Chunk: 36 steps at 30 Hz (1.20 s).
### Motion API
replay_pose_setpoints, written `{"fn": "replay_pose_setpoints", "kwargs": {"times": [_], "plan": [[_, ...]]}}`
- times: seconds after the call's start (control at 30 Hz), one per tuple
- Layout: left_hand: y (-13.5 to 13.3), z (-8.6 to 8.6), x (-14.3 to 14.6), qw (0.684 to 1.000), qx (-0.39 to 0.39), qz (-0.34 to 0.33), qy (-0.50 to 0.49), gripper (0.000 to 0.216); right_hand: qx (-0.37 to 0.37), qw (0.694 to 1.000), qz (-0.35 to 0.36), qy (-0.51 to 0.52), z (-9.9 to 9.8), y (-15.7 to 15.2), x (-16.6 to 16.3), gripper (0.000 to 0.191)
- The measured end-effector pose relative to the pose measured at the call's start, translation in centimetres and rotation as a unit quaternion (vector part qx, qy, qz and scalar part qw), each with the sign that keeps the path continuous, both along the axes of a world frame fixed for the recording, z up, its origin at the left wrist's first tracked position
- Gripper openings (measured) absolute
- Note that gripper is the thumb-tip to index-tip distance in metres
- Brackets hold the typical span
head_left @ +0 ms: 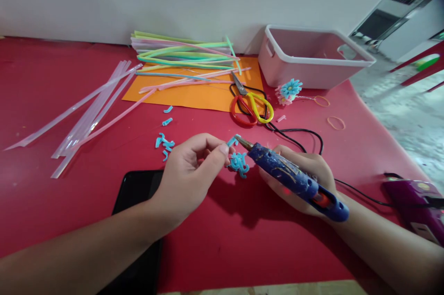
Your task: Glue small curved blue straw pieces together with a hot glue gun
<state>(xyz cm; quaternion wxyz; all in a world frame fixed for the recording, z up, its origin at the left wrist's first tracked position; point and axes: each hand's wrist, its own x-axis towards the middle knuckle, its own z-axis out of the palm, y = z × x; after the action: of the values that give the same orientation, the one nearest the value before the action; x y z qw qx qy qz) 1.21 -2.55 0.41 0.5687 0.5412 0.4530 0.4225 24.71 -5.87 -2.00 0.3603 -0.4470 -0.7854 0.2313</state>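
Observation:
Between the thumb and fingers of my left hand (194, 165) is pinched a short blue pipe cleaner piece (231, 141). My right hand (308, 170) is wrapped round a dark blue hot glue gun (284, 168), its metal nozzle at the tip of that piece. Just below the nozzle, by my left fingertips, is a cluster of curled blue pipe cleaner pieces (240, 163); whether my left hand also holds it is hidden. Several loose blue bits (164, 142) lie on the red table to the left of my left hand.
Beyond my hands lie scissors (248, 101), an orange sheet (208, 96) under coloured pipe cleaners (183, 54), a pipe cleaner flower (290, 89) and a pink bin (294, 70). Clear glue sticks (93, 110) are left. A black phone (138, 188) lies under my left forearm; a purple power strip (412, 202) is right.

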Motion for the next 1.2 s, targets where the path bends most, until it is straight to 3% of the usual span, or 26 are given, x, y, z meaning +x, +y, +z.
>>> {"fn": "replay_pose_setpoints", "kwargs": {"times": [0.13, 0.43, 1.2], "plan": [[-0.11, 0.06, -0.01, 1.000, 0.012, 0.004, 0.015, 0.019, 0.019, 0.999, -0.028, -0.004, 0.06, -0.05, -0.38, 0.021], [-0.10, -0.32, -0.14, 1.000, 0.025, -0.003, 0.014, 0.018, 0.048, 0.999, -0.018, -0.014, 0.12, 0.24, -0.40, 0.020], [-0.21, -0.06, -0.16, 0.998, 0.045, 0.010, 0.049, 0.021, -0.008, 0.999, -0.021, 0.023, -0.09, 0.06, -0.37, 0.019]]}}
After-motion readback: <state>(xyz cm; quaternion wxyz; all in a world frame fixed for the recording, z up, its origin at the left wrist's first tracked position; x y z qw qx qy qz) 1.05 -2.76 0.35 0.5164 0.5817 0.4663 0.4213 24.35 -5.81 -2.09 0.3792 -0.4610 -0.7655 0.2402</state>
